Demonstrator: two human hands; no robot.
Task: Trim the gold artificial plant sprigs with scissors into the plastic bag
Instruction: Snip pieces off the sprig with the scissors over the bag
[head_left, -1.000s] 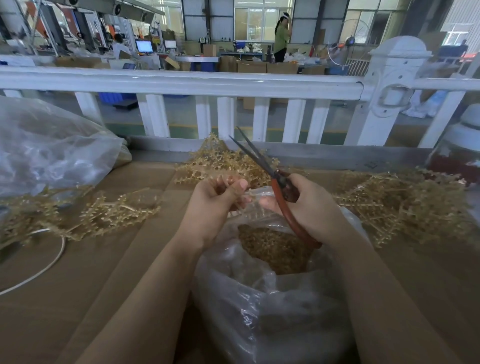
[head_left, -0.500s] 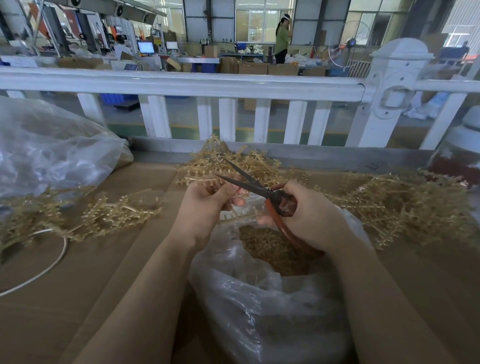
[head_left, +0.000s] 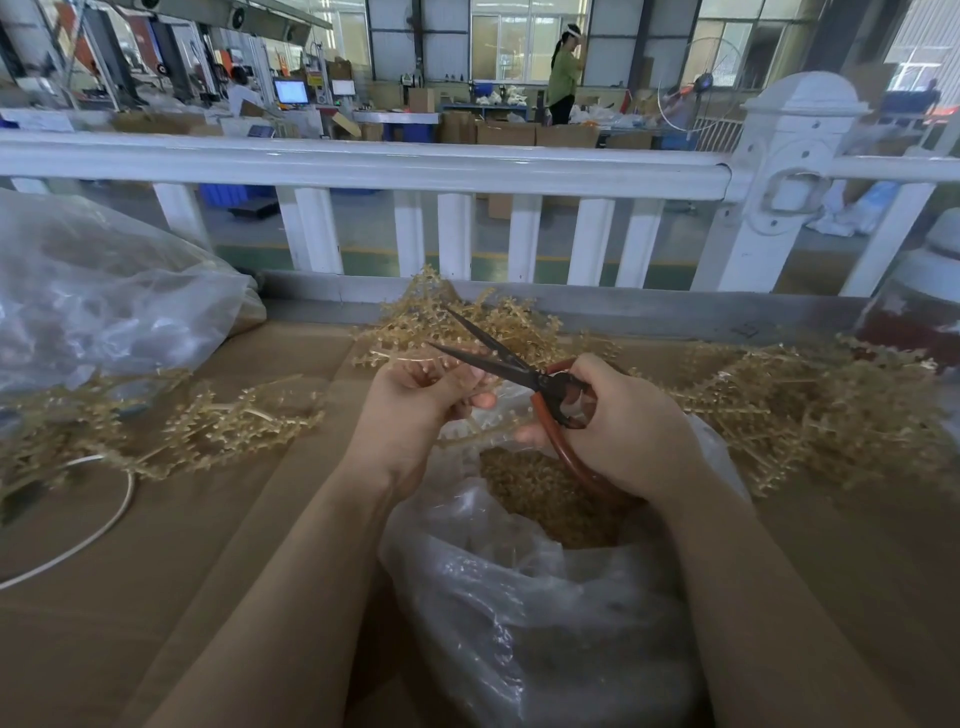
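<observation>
My left hand (head_left: 415, 410) pinches a gold sprig (head_left: 470, 436) above the open mouth of the clear plastic bag (head_left: 519, 597). My right hand (head_left: 628, 431) grips the red-handled scissors (head_left: 540, 384), whose dark blades are spread and point left over my left fingers. Gold trimmings (head_left: 540, 493) fill the inside of the bag. Loose gold sprigs lie in piles behind my hands (head_left: 467, 322), at the right (head_left: 810, 410) and at the left (head_left: 208, 426).
A large clear bag (head_left: 104, 301) lies at the left on the brown cardboard table top (head_left: 156, 571). A white cord (head_left: 98, 525) curves at the left edge. A white railing (head_left: 363, 161) runs behind. A red container with a white lid (head_left: 919, 312) stands at the right.
The scissors swung down from pointing up and away to pointing left over my left fingers, blades spread. My left hand stayed above the bag holding the sprig.
</observation>
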